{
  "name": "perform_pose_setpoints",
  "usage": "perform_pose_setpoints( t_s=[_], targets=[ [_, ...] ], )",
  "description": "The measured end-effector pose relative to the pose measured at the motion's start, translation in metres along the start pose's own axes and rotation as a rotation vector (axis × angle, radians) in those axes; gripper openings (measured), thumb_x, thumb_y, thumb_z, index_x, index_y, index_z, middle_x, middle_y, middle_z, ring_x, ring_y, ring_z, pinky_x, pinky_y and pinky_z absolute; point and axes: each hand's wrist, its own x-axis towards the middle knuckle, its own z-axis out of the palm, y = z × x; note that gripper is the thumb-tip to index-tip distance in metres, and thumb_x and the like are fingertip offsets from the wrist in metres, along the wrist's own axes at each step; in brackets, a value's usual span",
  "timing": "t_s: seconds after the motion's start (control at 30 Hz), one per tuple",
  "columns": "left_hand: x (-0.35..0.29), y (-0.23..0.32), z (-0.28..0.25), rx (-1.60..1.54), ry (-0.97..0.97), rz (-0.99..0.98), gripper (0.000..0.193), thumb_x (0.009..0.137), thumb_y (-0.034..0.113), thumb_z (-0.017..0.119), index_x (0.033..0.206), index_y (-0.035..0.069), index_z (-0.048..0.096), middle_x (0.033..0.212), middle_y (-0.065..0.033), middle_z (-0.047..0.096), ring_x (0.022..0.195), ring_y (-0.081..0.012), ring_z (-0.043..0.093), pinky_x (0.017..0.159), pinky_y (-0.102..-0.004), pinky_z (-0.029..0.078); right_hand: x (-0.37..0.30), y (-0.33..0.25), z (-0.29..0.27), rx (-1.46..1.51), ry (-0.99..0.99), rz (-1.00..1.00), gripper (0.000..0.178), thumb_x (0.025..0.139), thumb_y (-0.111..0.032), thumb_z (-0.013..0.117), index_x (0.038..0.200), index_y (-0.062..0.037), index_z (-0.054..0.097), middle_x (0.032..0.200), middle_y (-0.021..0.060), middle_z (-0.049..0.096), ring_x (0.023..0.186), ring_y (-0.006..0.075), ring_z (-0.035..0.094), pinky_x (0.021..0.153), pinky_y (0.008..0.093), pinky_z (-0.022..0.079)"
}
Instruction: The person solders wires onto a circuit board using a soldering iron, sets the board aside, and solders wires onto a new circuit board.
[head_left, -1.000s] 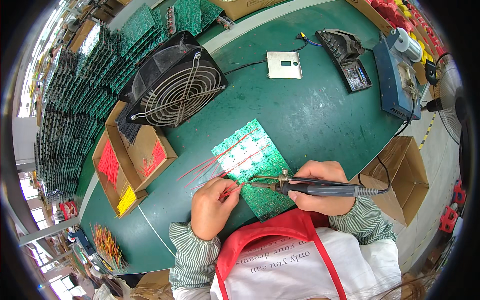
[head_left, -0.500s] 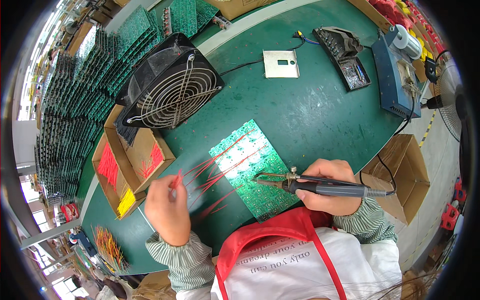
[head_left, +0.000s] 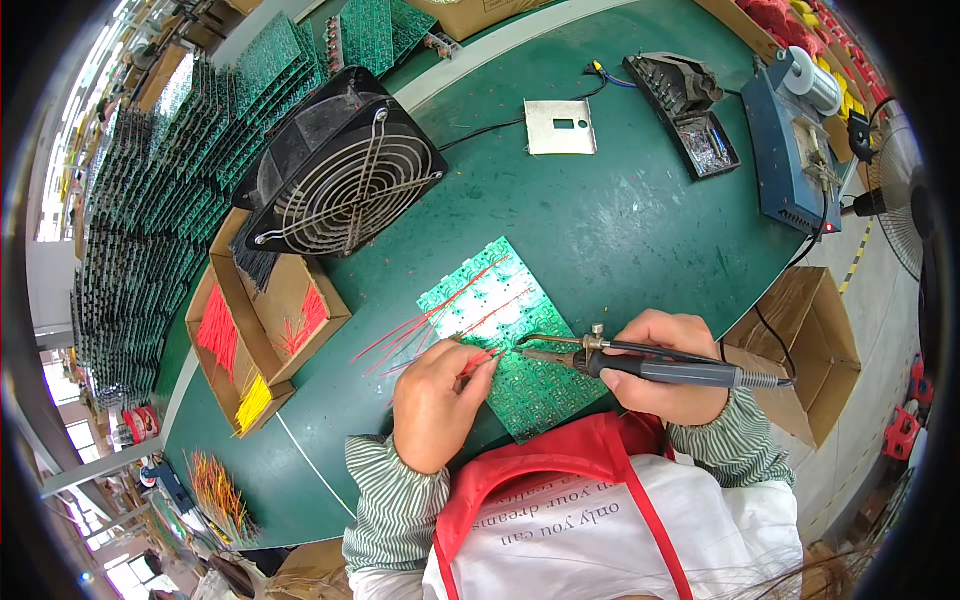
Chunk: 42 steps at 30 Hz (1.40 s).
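A green circuit board [head_left: 545, 395] lies on the green table, with thin red wires [head_left: 405, 328] running over its left edge. My left hand [head_left: 440, 400] is closed, its fingertips pinching red wire at the middle of the board. In my right hand [head_left: 665, 365] is a soldering iron [head_left: 680, 373], with a thin curved metal tube fixed along its top. The iron's tip is over the board, close beside my left fingertips. Whether tip and wire touch is too small to tell.
A cardboard box [head_left: 270, 330] of red, yellow and black wires stands left, beside a black fan [head_left: 350, 180]. Stacked circuit boards [head_left: 150, 210] rise behind. A blue solder station [head_left: 790, 150] sits far right, near a black parts tray [head_left: 690, 110] and a white plate [head_left: 560, 127].
My left hand has moved right, from beside the wire box to the board, bringing red wire with it. The soldering iron has shifted slightly.
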Motion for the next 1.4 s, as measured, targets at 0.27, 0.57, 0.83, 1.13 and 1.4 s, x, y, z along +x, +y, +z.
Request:
perform_pose_setpoints(
  t_s=[0.27, 0.57, 0.83, 1.13, 1.4],
  targets=[
    [0.001, 0.0, 0.002, 0.0, -0.005, 0.001, 0.013, 0.079, 0.008, 0.072, 0.084, -0.002, 0.065, 0.074, -0.0082, 0.06, 0.058, -0.0157, 0.053, 0.052, -0.0274, 0.042, 0.003, 0.001, 0.001, -0.005, -0.006, -0.004, 0.017, 0.07, -0.008, 0.073, 0.078, -0.0016, 0.059, 0.058, 0.0035, 0.058, 0.05, 0.0099, 0.056, 0.047, 0.0246, 0.042],
    [0.001, 0.002, -0.003, 0.012, -0.021, -0.029, 0.01, 0.079, 0.007, 0.071, 0.083, -0.001, 0.065, 0.074, -0.0086, 0.06, 0.059, -0.0155, 0.055, 0.054, -0.0275, 0.044, 0.001, 0.002, -0.004, -0.022, 0.024, -0.037, 0.017, 0.071, -0.009, 0.073, 0.077, -0.0013, 0.059, 0.058, 0.0033, 0.059, 0.049, 0.0092, 0.056, 0.047, 0.0241, 0.042],
    [0.002, 0.007, -0.032, 0.415, 0.376, 0.048, 0.008, 0.077, 0.008, 0.07, 0.084, 0.006, 0.066, 0.079, -0.0095, 0.062, 0.068, -0.0268, 0.062, 0.059, -0.0362, 0.049, -0.004, 0.001, -0.012, 0.006, 0.025, 0.002, 0.016, 0.071, -0.008, 0.072, 0.078, -0.0007, 0.06, 0.06, 0.0036, 0.061, 0.051, 0.0096, 0.058, 0.048, 0.0239, 0.044],
    [0.016, 0.012, 0.013, 0.027, 0.014, 0.092, 0.013, 0.078, 0.008, 0.072, 0.083, -0.001, 0.065, 0.075, -0.0088, 0.059, 0.057, -0.0185, 0.052, 0.053, -0.0295, 0.042, -0.006, -0.001, -0.019, -0.058, 0.061, 0.05, 0.016, 0.072, -0.009, 0.072, 0.079, -0.0003, 0.061, 0.063, 0.0056, 0.063, 0.054, 0.0107, 0.06, 0.051, 0.0244, 0.046],
    [0.019, 0.012, 0.016, -0.009, 0.003, 0.071, 0.012, 0.078, 0.008, 0.071, 0.082, -0.001, 0.065, 0.073, -0.0075, 0.057, 0.055, -0.0166, 0.048, 0.051, -0.0296, 0.039, -0.002, 0.003, -0.018, -0.054, 0.03, 0.036, 0.017, 0.072, -0.01, 0.072, 0.079, -0.0005, 0.061, 0.062, 0.0047, 0.061, 0.054, 0.0106, 0.058, 0.051, 0.0247, 0.045]
  ],
)
